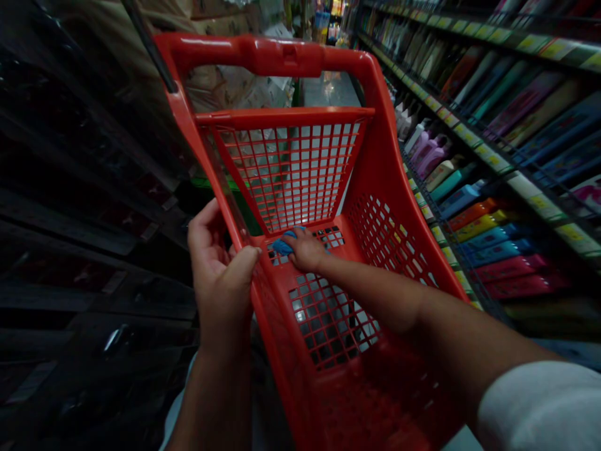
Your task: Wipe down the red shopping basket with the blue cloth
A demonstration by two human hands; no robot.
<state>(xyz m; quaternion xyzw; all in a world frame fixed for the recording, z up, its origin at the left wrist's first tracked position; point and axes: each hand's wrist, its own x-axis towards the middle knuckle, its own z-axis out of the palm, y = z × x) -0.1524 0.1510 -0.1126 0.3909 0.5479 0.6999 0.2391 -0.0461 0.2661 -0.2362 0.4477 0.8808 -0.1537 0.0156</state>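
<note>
1 left hand (220,275), 1 right hand (305,250), 1 red cart (366,125), 1 cart handle at far end (282,56), 1 blue cloth (283,244), 1 white sleeve at near right (539,407), 3 shelves at right (530,197)

Store shelves (533,195) on the right hold bottles (431,156) and colourful packages (493,250).

Bare hands, white sleeve
Well behind the fingers of the right hand (306,250), a white cloth sleeve (539,407) covers the upper arm; a pale fabric edge (169,432) shows behind the left hand (220,282).
</note>
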